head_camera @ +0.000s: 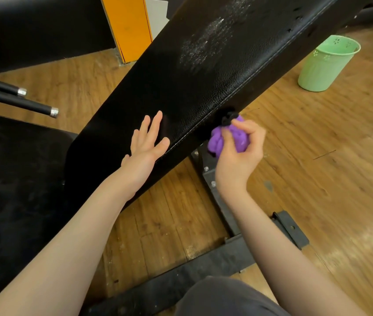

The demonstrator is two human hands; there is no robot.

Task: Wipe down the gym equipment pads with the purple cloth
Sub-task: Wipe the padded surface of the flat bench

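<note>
The right hand (pixel 238 153) has its fingers (pixel 241 125) clenched around one crumpled purple cloth (pixel 217 142), bunched at the stitched side edge of the long black leather-look bench pad (pixel 181 87), at about four o'clock from that pad's centre. The left hand (pixel 146 144) lies flat on the pad's top face, fingers released and straight, at nine o'clock from the cloth.

To wipe well, the cloth should probably be opened out for broader contact, then drawn firmly along the seam and up toward the whitish dusty smear (pixel 203 44) at twelve o'clock, with the flat hand steadying the pad.

Counted: two pads in view, the second a dark seat pad (pixel 17 190) at eight o'clock; one cloth; one pale green plastic bin (pixel 324 65) on the wooden floor (pixel 317 156) at two o'clock.
</note>
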